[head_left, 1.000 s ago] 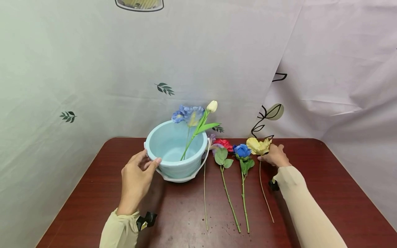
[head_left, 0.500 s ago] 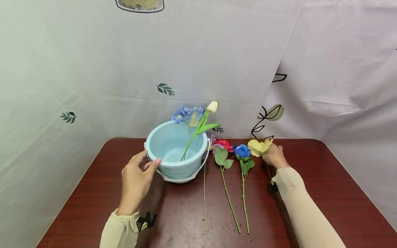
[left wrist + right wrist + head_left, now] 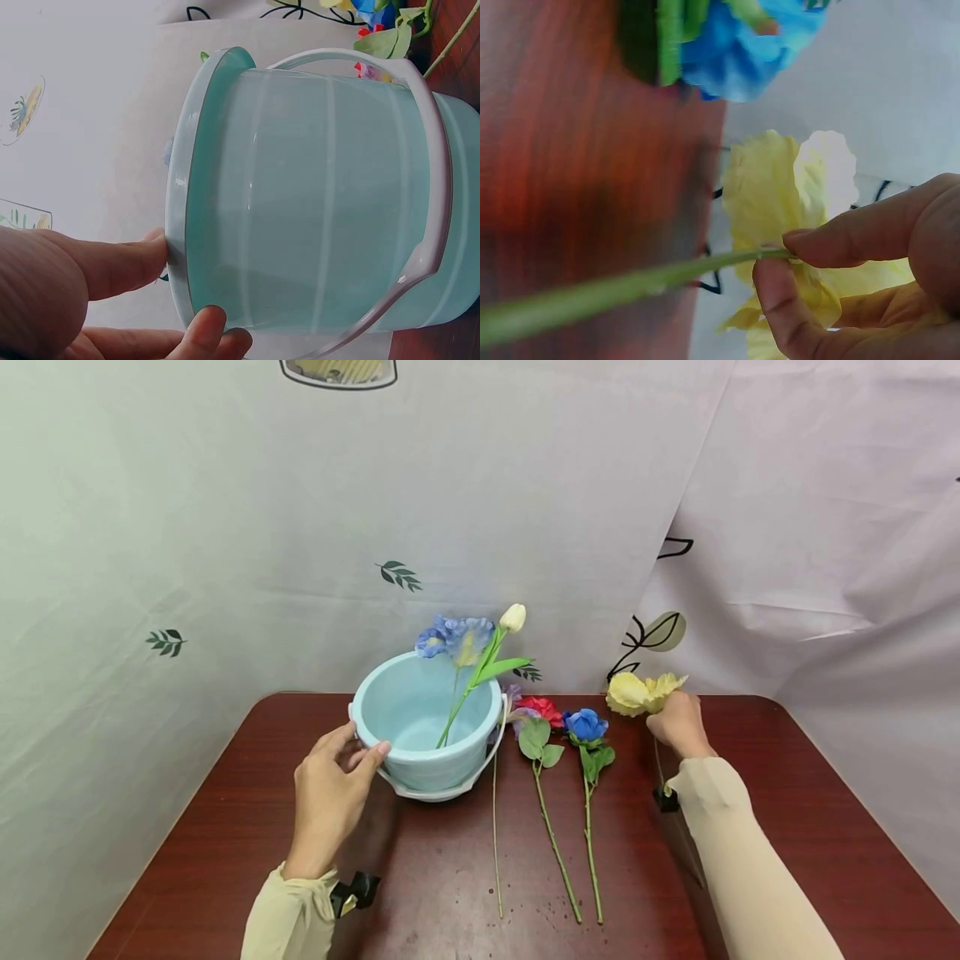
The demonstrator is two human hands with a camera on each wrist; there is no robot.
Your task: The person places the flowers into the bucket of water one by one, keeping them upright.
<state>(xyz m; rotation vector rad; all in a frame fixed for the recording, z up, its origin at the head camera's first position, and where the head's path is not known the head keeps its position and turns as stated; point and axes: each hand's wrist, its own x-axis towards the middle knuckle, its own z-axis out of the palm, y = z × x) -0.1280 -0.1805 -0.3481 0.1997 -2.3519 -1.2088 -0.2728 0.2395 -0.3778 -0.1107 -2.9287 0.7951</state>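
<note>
My left hand (image 3: 333, 785) holds the near-left rim of a light blue bucket (image 3: 442, 768), thumb on one side of the rim and fingers on the other in the left wrist view. A blue iris (image 3: 455, 639) and a white tulip (image 3: 513, 618) lean inside the bucket, heads above its rim. Between thumb and forefinger, my right hand (image 3: 679, 725) pinches the stem of a yellow flower (image 3: 643, 693) just below its bloom. That flower is raised off the table, its green stem (image 3: 622, 296) running back toward the wrist.
On the dark red wooden table (image 3: 450, 877), right of the bucket, lie a purple flower (image 3: 521, 717), a red flower (image 3: 542, 708) and a blue flower (image 3: 587, 725), stems toward me. A white handle (image 3: 439, 172) hangs down the bucket's side. A pale cloth (image 3: 525, 485) hangs behind.
My right hand has taken hold of the yellow flower and lifted it slightly up and to the right. The left hand and bucket have stayed put.
</note>
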